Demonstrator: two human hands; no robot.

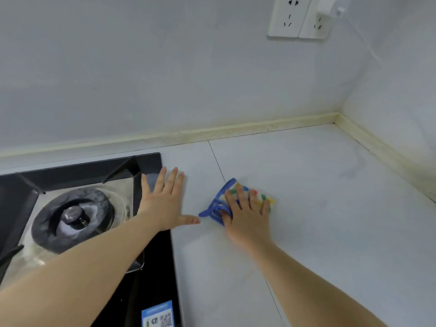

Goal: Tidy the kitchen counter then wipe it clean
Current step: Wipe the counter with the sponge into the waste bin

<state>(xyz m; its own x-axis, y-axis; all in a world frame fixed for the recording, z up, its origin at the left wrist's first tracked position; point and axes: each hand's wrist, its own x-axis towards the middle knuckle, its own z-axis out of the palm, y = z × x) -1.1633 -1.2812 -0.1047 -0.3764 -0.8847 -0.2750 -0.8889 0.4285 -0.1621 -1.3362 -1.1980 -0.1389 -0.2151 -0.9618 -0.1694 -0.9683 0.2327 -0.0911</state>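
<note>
The right hand is pressing flat, spread fingers on the middle of the soft, probably bunch-prone cloth while the left hand is resting open on the surface.

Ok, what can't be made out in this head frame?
Head view only:
Blue-edged cloth with coloured spots: mostly under the right hand, and motion-blurred.
Blue QR-code sticker: cut off by bottom edge, print too small.
White plugged-in charger: cut off by top edge.
</note>
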